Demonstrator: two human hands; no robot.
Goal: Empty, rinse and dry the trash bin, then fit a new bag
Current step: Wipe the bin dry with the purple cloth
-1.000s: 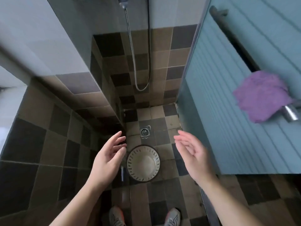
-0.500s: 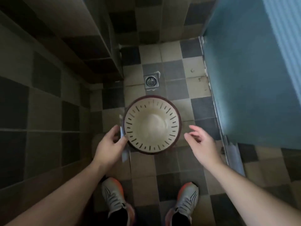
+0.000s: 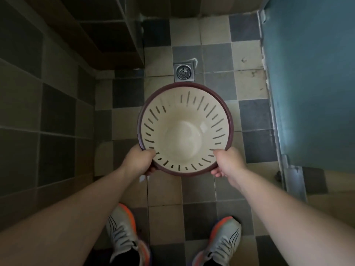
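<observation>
both hands, left hand (image 3: 139, 159) and right hand (image 3: 228, 162), gripped the empty trash bin (image 3: 184, 129) by its near rim, fingers curled under; seemingly lifted for drying, bagging next.

I see a smooth, slightly glossy cream plastic bin (image 3: 182, 135), a shiny metal drain grate (image 3: 184, 72), and matt, scuffed floor tiles (image 3: 249, 58).

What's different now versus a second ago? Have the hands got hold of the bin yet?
Yes. A second ago both hands hovered open above the bin; now the left hand and the right hand each grip the near rim of the trash bin, thumbs inside. The view has dropped toward the floor. The bin is empty as before, near the floor drain.
</observation>
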